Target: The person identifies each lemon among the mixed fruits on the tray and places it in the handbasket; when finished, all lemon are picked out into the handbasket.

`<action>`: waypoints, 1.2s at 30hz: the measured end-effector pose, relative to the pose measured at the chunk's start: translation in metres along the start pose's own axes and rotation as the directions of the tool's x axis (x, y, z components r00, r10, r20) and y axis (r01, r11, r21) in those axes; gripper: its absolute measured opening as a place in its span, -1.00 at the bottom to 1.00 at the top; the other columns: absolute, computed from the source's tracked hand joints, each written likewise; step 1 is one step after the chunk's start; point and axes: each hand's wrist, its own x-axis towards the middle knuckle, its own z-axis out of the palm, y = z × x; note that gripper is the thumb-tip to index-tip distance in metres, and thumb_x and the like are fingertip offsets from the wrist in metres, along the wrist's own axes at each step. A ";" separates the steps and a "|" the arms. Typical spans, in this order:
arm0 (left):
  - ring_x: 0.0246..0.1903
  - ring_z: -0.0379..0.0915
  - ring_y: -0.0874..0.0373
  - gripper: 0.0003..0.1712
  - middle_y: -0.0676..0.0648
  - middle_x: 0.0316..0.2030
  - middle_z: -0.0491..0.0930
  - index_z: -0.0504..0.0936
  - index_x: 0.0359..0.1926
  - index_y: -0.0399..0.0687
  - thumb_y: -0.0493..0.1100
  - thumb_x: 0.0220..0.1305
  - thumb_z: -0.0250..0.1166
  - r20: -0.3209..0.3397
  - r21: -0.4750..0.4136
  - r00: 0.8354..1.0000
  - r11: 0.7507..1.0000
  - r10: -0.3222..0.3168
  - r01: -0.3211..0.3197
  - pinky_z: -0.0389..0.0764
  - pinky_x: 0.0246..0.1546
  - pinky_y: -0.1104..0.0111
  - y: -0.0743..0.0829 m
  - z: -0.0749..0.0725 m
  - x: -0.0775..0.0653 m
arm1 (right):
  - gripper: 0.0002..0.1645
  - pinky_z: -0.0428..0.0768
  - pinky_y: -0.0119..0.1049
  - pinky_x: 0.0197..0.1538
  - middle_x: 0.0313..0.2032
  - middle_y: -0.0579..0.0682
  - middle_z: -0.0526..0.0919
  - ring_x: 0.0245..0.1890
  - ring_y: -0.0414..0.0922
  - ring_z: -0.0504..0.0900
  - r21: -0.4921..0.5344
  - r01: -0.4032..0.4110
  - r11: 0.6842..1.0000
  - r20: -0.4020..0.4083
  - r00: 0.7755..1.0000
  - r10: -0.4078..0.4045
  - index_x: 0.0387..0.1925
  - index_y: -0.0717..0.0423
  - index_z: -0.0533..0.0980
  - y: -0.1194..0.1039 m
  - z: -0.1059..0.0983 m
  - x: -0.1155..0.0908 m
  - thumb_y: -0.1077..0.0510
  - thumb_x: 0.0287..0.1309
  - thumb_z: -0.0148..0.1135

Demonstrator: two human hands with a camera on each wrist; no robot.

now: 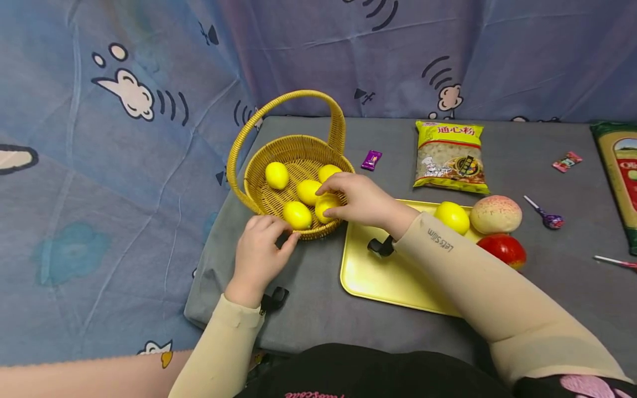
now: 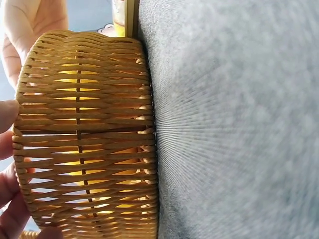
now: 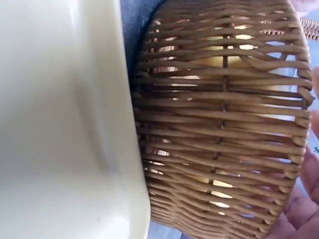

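A yellow wicker basket (image 1: pixel 298 145) with a tall arched handle stands on the table, holding several lemons (image 1: pixel 277 175). At its near rim, my left hand (image 1: pixel 259 251) pinches the edge between thumb and fingers; these fingers (image 2: pixel 9 185) also show along the rim in the left wrist view. My right hand (image 1: pixel 365 202) reaches over the right rim, its thumb and fingers curved round a lemon (image 1: pixel 324 205) inside. In the right wrist view the woven side (image 3: pixel 219 114) hides most of that hand.
Right of the basket lies a yellow tray (image 1: pixel 368 276) bearing another lemon (image 1: pixel 452 217), a peach (image 1: pixel 496 214) and a red fruit (image 1: pixel 504 249). Behind are a purple candy (image 1: pixel 371 160) and a pasta bag (image 1: pixel 450 157). A lollipop (image 1: pixel 551 221) lies farther right.
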 end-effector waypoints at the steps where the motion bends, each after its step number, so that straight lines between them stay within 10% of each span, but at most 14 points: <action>1: -0.17 0.50 -0.01 -0.82 0.03 -0.28 0.65 0.71 -0.32 0.05 0.02 0.25 0.46 -0.001 0.000 1.000 1.000 0.002 -0.002 0.59 -0.11 0.16 0.000 0.000 0.000 | -0.53 0.53 -0.13 0.16 0.01 0.00 0.68 0.03 -0.05 0.59 0.003 0.000 1.000 0.002 1.000 0.000 0.06 0.08 0.64 0.000 0.000 -0.001 0.06 0.12 0.52; 23: -0.17 0.50 -0.03 -0.82 0.00 -0.29 0.65 0.70 -0.32 0.02 -0.01 0.25 0.46 -0.022 -0.012 0.999 1.000 0.024 -0.024 0.57 -0.08 0.15 0.000 0.002 -0.001 | -0.57 0.58 -0.02 0.17 -0.06 -0.08 0.69 -0.02 -0.01 0.62 0.113 -0.012 0.994 -0.162 0.986 0.030 0.03 0.06 0.67 -0.004 -0.024 -0.048 0.13 0.10 0.54; 36: -0.19 0.50 -0.05 -0.81 -0.02 -0.29 0.65 0.71 -0.31 0.01 0.00 0.24 0.48 -0.037 -0.020 0.999 0.999 0.031 -0.031 0.57 -0.10 0.14 -0.001 0.003 -0.002 | -0.53 0.59 -0.01 0.12 0.03 -0.06 0.65 0.04 -0.03 0.60 0.095 -0.163 0.982 -0.264 0.947 0.183 0.10 0.03 0.64 0.010 -0.029 -0.106 0.11 0.15 0.51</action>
